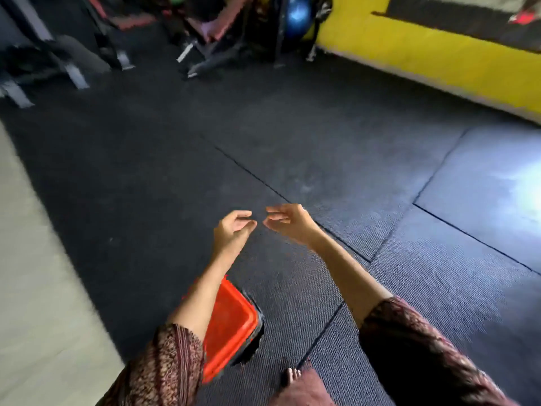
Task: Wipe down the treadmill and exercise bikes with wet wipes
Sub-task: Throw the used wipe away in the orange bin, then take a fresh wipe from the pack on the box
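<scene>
Two hands hovered loosely curled and empty: left hand [234,230], right hand [288,222]. A wipe, perhaps inside the blurred red tub [231,317], would likely be limp and slick, best pinched at a corner.

Floor mats [292,148] are recorded as black with a fine dotted texture. The wall [409,54] is noted as yellow, the tub [231,320] as red-orange, the ball [298,10] as blue. Sleeves [164,367] are seen in maroon with a pale print
</scene>
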A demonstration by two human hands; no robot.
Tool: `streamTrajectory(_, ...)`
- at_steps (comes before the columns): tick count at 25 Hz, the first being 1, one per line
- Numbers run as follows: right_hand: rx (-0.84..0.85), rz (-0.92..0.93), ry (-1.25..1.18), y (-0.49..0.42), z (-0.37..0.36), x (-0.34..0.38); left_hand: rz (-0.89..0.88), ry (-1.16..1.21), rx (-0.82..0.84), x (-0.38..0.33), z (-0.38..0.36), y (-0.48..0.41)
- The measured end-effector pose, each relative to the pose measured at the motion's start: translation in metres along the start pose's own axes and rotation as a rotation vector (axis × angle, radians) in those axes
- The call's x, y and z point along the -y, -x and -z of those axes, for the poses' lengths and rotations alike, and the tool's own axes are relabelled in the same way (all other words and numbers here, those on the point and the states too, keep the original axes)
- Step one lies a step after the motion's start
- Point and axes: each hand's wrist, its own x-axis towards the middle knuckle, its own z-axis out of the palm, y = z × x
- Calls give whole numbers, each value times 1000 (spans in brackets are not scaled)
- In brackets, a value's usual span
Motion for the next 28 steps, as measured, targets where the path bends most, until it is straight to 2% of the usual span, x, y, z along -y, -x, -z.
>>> streamTrajectory(3, -284, -32, -58, 62, 53, -11, -133, 20, 238, -38, -49, 6)
streamTrajectory(7, -668, -145, -133, 192, 113, -46, -307, 2, 587, -86, -142, 79)
streamTrajectory(11, -1072, -230, -207, 373, 151, -68, -447, 1, 974, -127, -233, 214)
streamTrajectory(14, -1412, -325, -149, 530, 155, -85, -578, 18, 1280, -146, -281, 352)
streamTrajectory(18, -1761, -473, -80, 727, 112, -92, -670, 66, 1631, -144, -311, 548)
streamTrajectory(22, -2046, -712, 21, 918, 18, -86, -695, 128, 1989, -119, -285, 763)
streamTrajectory(25, -2212, -886, 104, 1013, -53, -68, -730, 153, 2188, -93, -253, 879)
streamTrajectory(28, -2352, -992, 58, 1081, -115, -57, -763, 135, 2402, -67, -222, 969)
